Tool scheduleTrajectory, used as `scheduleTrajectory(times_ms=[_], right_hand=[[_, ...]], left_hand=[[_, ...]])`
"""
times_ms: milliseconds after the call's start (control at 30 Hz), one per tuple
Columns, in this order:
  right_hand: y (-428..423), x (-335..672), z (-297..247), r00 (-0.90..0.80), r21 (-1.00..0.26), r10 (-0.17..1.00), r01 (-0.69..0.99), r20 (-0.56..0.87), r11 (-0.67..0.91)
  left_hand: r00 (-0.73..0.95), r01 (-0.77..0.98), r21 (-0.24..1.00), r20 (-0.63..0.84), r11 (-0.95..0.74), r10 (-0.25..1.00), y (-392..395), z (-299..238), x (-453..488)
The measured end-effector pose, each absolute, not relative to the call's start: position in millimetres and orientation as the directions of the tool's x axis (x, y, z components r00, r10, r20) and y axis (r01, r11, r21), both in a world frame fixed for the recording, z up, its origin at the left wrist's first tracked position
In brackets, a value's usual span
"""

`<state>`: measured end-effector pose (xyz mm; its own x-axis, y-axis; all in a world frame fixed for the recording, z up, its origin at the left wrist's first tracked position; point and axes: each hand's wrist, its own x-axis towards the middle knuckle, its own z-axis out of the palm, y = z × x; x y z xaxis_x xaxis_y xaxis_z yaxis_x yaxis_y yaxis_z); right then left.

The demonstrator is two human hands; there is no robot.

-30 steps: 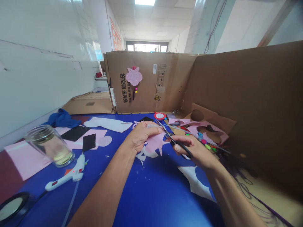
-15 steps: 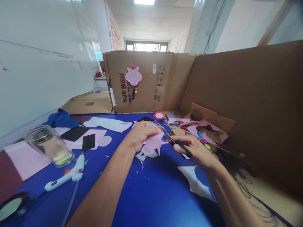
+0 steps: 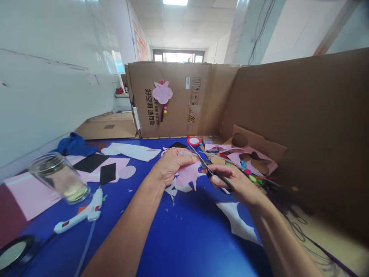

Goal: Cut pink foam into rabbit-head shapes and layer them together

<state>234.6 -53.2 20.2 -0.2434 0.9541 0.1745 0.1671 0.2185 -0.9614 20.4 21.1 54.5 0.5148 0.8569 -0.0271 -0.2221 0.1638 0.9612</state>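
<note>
My left hand [image 3: 174,163] pinches a piece of pink felt [image 3: 187,175] with jagged, partly cut edges, thumb on top. A whitish round piece [image 3: 185,153] lies against the felt under the thumb. In my right hand [image 3: 230,179] is a pair of black-handled scissors [image 3: 220,179], fingers through the loops. The blades point up and left, right at the felt's right edge. Beneath the felt, white scraps [image 3: 180,187] lie on the blue table [image 3: 178,238]. A larger white offcut [image 3: 238,221] rests below my right hand.
To the left stand a glass of pale liquid [image 3: 63,181] and a white glue gun [image 3: 83,215] with its cord. Black squares [image 3: 108,174] lie on pink sheets. Cardboard walls [image 3: 178,111] border the back and right; pink offcuts [image 3: 253,159] and colourful bits pile up at right.
The felt's right edge has shifted slightly around the scissors, and its loose strip hangs a little differently. Both hands stay in nearly the same place.
</note>
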Motion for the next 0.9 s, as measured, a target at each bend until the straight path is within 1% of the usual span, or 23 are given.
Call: scheduleTrajectory(times_ms=[267, 400, 533, 667, 900], right_hand=[[-50, 236, 14, -0.26, -0.96, 0.947, 0.155, 0.188, 0.233], [-51, 238, 12, -0.251, -0.964, 0.953, 0.156, 0.17, 0.213], [-53, 237, 18, -0.228, -0.961, 0.962, 0.196, 0.149, 0.195], [-55, 237, 25, -0.22, -0.942, 0.963, 0.26, 0.156, 0.212], [-57, 244, 25, -0.247, -0.917, 0.955, 0.318, 0.164, 0.24]], left_hand=[[0.525, -0.243, 0.953, -0.029, 0.182, 0.851, 19, 57, 22], [0.527, -0.227, 0.961, -0.014, 0.157, 0.85, 20, 55, 21], [0.524, -0.176, 0.976, -0.018, 0.129, 0.851, 21, 55, 18], [0.502, -0.105, 0.99, -0.033, 0.098, 0.864, 24, 54, 15], [0.541, -0.077, 0.995, -0.014, 0.067, 0.841, 25, 53, 12]])
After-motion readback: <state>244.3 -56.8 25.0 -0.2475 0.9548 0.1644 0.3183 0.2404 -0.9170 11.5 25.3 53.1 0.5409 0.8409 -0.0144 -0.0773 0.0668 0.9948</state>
